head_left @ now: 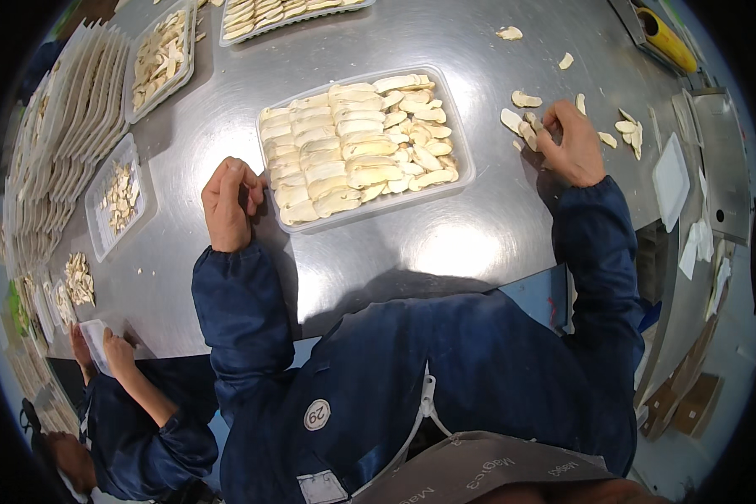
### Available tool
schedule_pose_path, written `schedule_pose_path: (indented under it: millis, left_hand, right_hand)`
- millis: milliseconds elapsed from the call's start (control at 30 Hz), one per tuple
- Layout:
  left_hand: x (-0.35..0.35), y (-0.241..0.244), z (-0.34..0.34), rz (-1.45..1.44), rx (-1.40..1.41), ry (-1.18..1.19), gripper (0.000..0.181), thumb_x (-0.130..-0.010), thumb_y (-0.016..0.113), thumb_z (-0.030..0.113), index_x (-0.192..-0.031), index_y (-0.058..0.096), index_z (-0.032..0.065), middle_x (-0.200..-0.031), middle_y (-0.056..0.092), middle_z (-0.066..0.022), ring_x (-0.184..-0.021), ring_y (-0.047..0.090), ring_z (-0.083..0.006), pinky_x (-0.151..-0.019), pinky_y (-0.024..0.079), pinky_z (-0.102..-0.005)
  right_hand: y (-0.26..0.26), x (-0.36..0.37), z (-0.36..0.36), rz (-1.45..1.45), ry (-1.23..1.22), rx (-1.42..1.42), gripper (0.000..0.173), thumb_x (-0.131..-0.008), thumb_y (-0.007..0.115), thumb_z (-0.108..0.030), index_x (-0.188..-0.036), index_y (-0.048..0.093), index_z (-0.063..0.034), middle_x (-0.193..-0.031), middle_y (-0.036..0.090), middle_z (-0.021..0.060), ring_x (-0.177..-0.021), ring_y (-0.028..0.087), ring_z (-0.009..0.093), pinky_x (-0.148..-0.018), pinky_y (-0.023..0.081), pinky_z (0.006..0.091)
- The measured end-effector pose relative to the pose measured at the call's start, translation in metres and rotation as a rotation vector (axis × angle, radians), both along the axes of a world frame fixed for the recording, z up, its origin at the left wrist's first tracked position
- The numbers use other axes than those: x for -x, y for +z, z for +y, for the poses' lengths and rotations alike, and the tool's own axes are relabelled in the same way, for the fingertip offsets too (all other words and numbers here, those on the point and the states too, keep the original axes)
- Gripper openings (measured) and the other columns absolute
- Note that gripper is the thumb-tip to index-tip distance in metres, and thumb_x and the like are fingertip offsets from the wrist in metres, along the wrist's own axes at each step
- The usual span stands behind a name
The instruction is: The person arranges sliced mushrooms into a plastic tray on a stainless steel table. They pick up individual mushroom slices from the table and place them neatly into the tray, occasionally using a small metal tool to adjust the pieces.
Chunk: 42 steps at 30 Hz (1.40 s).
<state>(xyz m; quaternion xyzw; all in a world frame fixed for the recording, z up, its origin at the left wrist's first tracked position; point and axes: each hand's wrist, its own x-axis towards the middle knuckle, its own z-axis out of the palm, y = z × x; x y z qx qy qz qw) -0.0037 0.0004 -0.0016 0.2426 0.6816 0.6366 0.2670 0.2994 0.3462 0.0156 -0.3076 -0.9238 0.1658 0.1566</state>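
Observation:
A clear plastic tray in front of me holds pale mushroom slices. On its left and middle the slices overlap in neat columns; at its right, smaller ones lie less evenly. My left hand rests by the tray's left wall, its fingers curled and nothing visible in them. To the right of the tray, my right hand is over a few loose slices on the steel table. Its thumb and forefinger pinch a small slice, partly hidden by the fingertips.
More loose slices are scattered at the right. Stacked trays, a tray of loose pieces and a smaller tray stand left. Another filled tray sits at the far edge. A co-worker's hands hold a white tray at lower left.

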Motion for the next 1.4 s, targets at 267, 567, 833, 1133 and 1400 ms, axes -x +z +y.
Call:
schedule_pose_path:
  millis: [267, 567, 833, 1133, 1400]
  left_hand:
    - [0.003, -0.005, -0.002, -0.009, -0.045, 0.004, 0.036, -0.102, 0.044, 0.026, -0.072, 0.046, 0.007, -0.059, 0.045, -0.001, -0.049, 0.033, -0.007, -0.07, 0.045, -0.0244]
    - [0.004, -0.005, -0.001, -0.032, -0.036, -0.001, 0.034, -0.102, 0.043, 0.026, -0.074, 0.045, 0.008, -0.062, 0.044, -0.0002, -0.049, 0.033, -0.0062, -0.074, 0.046, -0.0241]
    - [0.004, -0.006, -0.003, -0.012, -0.042, -0.003, 0.035, -0.102, 0.043, 0.028, -0.074, 0.045, 0.0073, -0.062, 0.043, -0.0013, -0.049, 0.032, -0.008, -0.066, 0.041, -0.0241]
    - [0.004, -0.008, -0.001, -0.013, -0.08, 0.006, 0.035, -0.103, 0.044, 0.027, -0.073, 0.046, 0.0078, -0.061, 0.046, -0.0001, -0.05, 0.033, -0.0064, -0.063, 0.04, -0.0225]
    - [0.002, -0.002, -0.002, 0.008, -0.037, -0.022, 0.035, -0.103, 0.042, 0.028, -0.075, 0.044, 0.0074, -0.064, 0.044, -0.0025, -0.051, 0.032, -0.008, -0.066, 0.04, -0.0246]
  right_hand:
    - [0.008, -0.01, 0.006, -0.072, 0.056, -0.062, 0.022, -0.077, 0.062, -0.02, -0.086, 0.059, -0.0004, -0.086, 0.059, 0.0164, -0.078, 0.058, 0.035, -0.07, 0.047, 0.0423]
    - [0.004, -0.002, 0.0, -0.133, -0.01, 0.007, 0.022, -0.079, 0.063, -0.018, -0.088, 0.06, 0.001, -0.088, 0.059, 0.0172, -0.083, 0.058, 0.034, -0.074, 0.048, 0.0416]
    - [0.01, -0.007, 0.004, -0.137, 0.129, -0.047, 0.018, -0.078, 0.061, -0.011, -0.093, 0.057, -0.0005, -0.09, 0.058, 0.0166, -0.085, 0.058, 0.035, -0.076, 0.047, 0.0427]
    - [0.004, -0.007, 0.004, -0.138, 0.12, -0.068, 0.02, -0.08, 0.065, -0.014, -0.092, 0.055, -0.0014, -0.09, 0.056, 0.016, -0.084, 0.057, 0.035, -0.074, 0.046, 0.0419]
    - [0.007, 0.004, 0.005, -0.191, 0.045, 0.003, 0.023, -0.076, 0.063, -0.018, -0.087, 0.054, 0.0002, -0.085, 0.057, 0.0172, -0.077, 0.057, 0.035, -0.069, 0.046, 0.0421]
